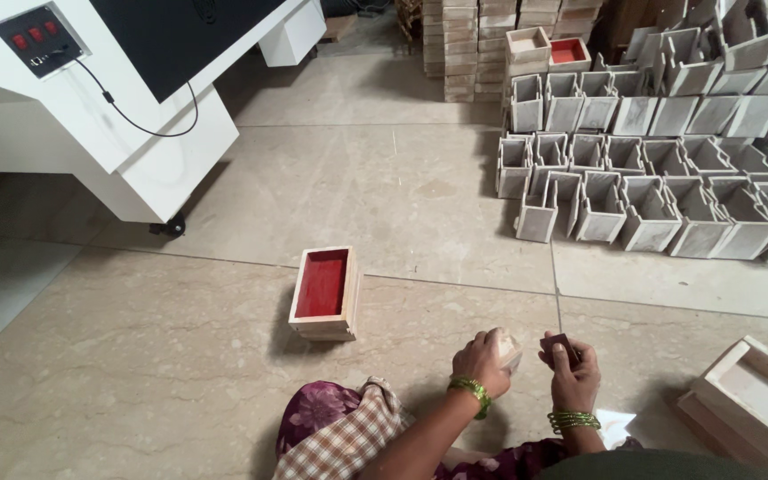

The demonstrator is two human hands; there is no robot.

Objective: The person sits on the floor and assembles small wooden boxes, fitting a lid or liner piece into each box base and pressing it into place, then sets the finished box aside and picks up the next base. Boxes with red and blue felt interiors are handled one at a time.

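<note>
Boxes fill the far right of the beige marble floor [224,356]: rows of small unpainted grey-white wooden boxes [660,169] stand packed side by side, and behind them rise stacks of pale wooden boxes [473,44], two of the top ones lined red or pink inside. At the upper left a white machine cabinet [135,133] carries a dark square panel with three red buttons [37,40] and a thin black cable hanging from it. Alone on the floor, well apart from the rows, sits a rectangular wooden box with a red-painted inside [324,293]. At the lower right a large pale wooden tray [753,404] is cut off by the frame edge. Near the bottom edge, the left hand [484,360] is curled around a small pale wooden block [510,348], mostly hidden by the fingers, while the right hand [572,369] pinches a small dark brown flat piece [558,342] just beside it; what that piece is cannot be made out. Both wrists wear green bangles.
</note>
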